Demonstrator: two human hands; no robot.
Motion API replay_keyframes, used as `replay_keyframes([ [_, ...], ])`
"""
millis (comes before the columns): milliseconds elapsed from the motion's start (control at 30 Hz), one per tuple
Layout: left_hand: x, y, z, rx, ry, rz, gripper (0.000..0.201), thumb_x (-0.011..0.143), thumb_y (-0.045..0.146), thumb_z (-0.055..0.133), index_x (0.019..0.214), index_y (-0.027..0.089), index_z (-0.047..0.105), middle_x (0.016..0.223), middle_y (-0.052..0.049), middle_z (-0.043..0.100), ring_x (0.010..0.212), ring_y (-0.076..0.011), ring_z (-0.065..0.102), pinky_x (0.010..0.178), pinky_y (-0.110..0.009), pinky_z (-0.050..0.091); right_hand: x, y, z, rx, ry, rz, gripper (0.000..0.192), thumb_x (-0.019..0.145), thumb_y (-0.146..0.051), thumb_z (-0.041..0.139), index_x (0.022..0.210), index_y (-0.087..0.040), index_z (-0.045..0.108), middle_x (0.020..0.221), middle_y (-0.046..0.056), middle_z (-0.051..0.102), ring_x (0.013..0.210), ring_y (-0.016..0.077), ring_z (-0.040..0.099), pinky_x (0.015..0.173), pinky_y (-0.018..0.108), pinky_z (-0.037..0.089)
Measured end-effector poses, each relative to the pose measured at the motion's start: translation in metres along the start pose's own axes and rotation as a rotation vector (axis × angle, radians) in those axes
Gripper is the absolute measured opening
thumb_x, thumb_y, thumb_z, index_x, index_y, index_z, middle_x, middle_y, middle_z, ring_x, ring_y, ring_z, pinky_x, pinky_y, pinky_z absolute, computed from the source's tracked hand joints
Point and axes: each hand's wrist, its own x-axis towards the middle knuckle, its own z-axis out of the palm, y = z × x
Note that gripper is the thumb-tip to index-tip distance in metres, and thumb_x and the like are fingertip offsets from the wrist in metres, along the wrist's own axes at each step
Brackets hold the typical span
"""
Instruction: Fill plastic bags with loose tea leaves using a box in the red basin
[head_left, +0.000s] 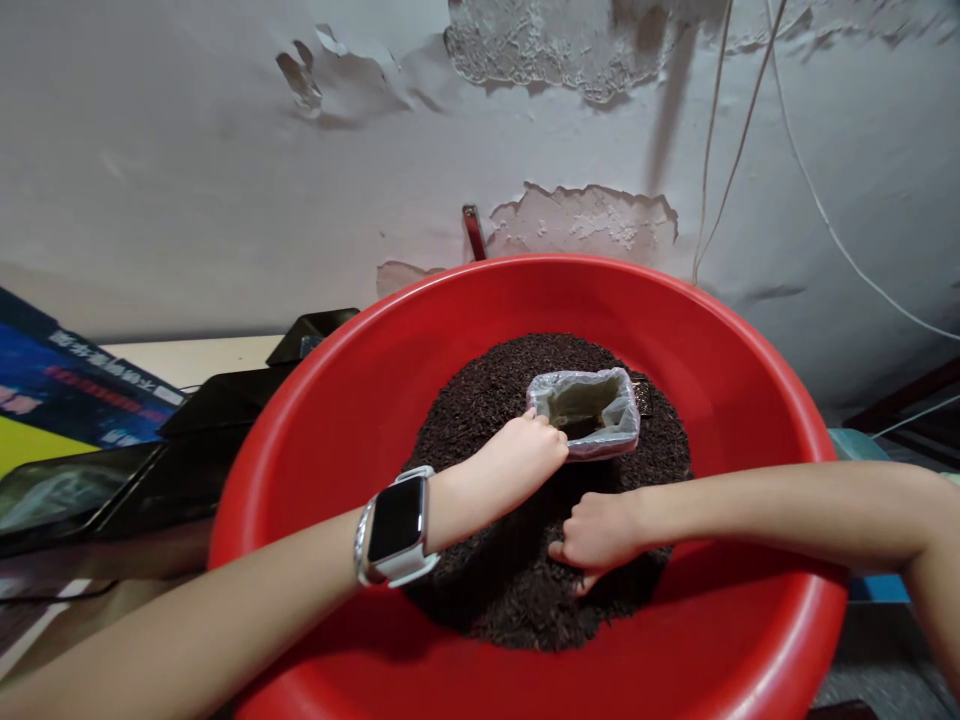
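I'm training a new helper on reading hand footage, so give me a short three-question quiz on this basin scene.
1. True or false: the left hand grips the rim of the small bag-lined box.
2. Where does the right hand rest? A) on the red basin's rim B) in the dark loose material C) on the wall
3. Fill in: the left wrist wears a ____.

Key:
1. True; its fingers pinch the box's near edge.
2. B; it is pressed into the pile inside the red basin, below the box.
3. Smartwatch, with a white band.
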Motion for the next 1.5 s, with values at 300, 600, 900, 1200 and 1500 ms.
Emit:
replay_keyframes([
  [300,0.002,0.0,0.004,-0.023,0.015,-0.011,0.018,0.079,0.001,0.051,0.088,0.007,0.065,0.088,-0.015,0.067,0.084,-0.0247,0.065,0.075,-0.038,0.053,-0.013,-0.005,-0.031,-0.02,0.225,0.012,0.043,0.084,-0.047,0.043,0.094,-0.012,0.065,0.07,0.011,0.067,0.066,0.0238,0.065,0.052,0.03,0.039],
  [600,0.013,-0.006,0.021,-0.178,0.034,-0.053,0.011,0.076,0.008,0.056,0.072,0.009,0.067,0.075,-0.013,0.067,0.072,-0.0242,0.065,0.069,-0.037,0.053,-0.045,0.015,-0.061,0.262,0.598,-0.03,0.021,0.079,-0.027,0.047,0.072,-0.014,0.062,0.061,0.002,0.059,0.052,0.0096,0.046,0.053,0.023,0.033],
  [900,0.005,-0.008,0.011,-0.116,0.085,-0.035,0.025,0.082,-0.001,0.041,0.091,0.006,0.064,0.094,-0.015,0.065,0.092,-0.0231,0.063,0.081,-0.037,0.051,-0.066,0.054,-0.077,0.516,1.056,0.273,0.029,0.086,-0.029,0.035,0.068,-0.013,0.051,0.055,-0.004,0.042,0.051,0.0061,0.034,0.053,0.02,0.027],
  [1200,-0.003,-0.006,-0.003,-0.043,-0.01,-0.006,0.027,0.083,-0.001,0.04,0.097,0.007,0.062,0.098,-0.017,0.063,0.092,-0.0255,0.063,0.076,-0.04,0.053,-0.054,0.077,-0.06,0.316,0.951,0.459,0.015,0.084,-0.025,0.046,0.087,-0.014,0.056,0.076,0.002,0.057,0.067,0.0097,0.046,0.061,0.021,0.03],
  [1500,-0.003,-0.006,-0.003,-0.055,0.007,-0.01,0.026,0.081,-0.002,0.042,0.095,0.006,0.063,0.095,-0.015,0.064,0.086,-0.0248,0.064,0.07,-0.036,0.053,-0.065,0.069,-0.072,0.273,1.069,0.449,0.013,0.081,-0.022,0.049,0.075,-0.012,0.054,0.072,0.001,0.053,0.066,0.0087,0.043,0.061,0.021,0.03],
])
